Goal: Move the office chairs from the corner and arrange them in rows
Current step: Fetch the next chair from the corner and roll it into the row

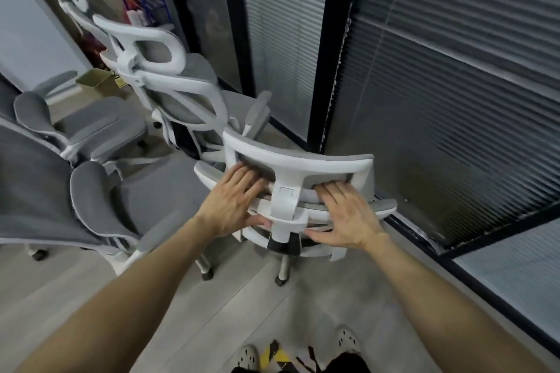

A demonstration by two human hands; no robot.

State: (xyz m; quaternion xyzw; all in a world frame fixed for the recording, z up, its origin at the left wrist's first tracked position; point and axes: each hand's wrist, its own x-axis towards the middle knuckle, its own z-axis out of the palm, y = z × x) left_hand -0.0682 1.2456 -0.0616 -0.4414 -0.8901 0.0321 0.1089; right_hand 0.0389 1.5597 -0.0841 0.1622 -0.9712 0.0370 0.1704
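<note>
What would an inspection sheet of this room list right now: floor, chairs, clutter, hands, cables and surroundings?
Surface: pale plank floor.
Job's things: nearest chair, grey mesh on a white frame, back towards the person; second chair just beyond it; third chair and fourth chair at left.
Clutter: wire rack and gold bin at the back.
Grippers: left hand and right hand grip the nearest chair's frame below the headrest, thumbs underneath.
Cables: nothing seen.
Surroundings: closed blinds behind dark-framed glass at right; the person's shoes at bottom.
</note>
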